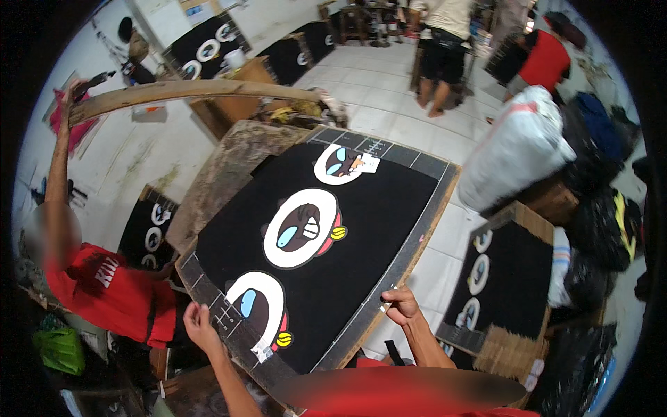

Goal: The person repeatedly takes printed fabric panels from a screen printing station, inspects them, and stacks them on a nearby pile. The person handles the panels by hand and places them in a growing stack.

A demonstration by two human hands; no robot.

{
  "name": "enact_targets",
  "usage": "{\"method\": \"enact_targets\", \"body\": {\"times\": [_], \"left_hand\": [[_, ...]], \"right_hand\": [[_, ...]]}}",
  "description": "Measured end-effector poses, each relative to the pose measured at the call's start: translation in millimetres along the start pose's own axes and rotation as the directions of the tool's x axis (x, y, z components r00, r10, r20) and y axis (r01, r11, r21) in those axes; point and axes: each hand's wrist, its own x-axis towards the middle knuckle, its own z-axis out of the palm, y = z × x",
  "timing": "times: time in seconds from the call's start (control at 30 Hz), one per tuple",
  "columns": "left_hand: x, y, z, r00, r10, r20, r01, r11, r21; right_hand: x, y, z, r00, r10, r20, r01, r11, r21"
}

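A large wooden printing board [424,219] lies tilted in front of me, with black fabric [375,229] spread flat over it. Three round cartoon-face prints with white rims run along the fabric; the biggest print [303,228] is in the middle. My right hand [403,307] grips the board's right edge, thumb on top and fingers curled beneath. At the near left edge, my left hand [203,330] has its fingers drawn together against the board's rim, partly hidden from view. White tape [262,351] sits by the nearest print.
A co-worker in a red shirt [114,292] at left raises an arm to a long wooden beam [187,92]. More printed boards [497,271] stand to the right and back. A white sack [514,149] and black bags [590,229] line the right side.
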Motion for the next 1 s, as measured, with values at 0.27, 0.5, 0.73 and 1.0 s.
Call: {"method": "enact_targets", "body": {"times": [0.27, 0.5, 0.73, 1.0], "left_hand": [[158.1, 80.0, 50.8, 0.833, 0.352, 0.427, -0.214, 0.916, -0.338], [218.4, 179.5, 95.8, 0.568, 0.586, 0.578, -0.276, 0.797, -0.537], [195.1, 268.9, 181.4, 0.420, 0.690, 0.590, -0.618, 0.694, -0.371], [169.5, 278.7, 214.8, 0.318, 0.581, 0.749, -0.440, 0.791, -0.426]], "right_hand": [[-115.4, 109.5, 96.9, 0.931, -0.353, -0.094, 0.347, 0.935, -0.077], [-190.7, 197.9, 122.0, 0.843, -0.537, 0.022, 0.537, 0.841, -0.071], [-254.7, 207.1, 75.9, 0.788, -0.614, 0.041, 0.613, 0.789, 0.046], [-268.0, 224.4, 76.5, 0.704, -0.710, -0.029, 0.707, 0.704, -0.066]]}}
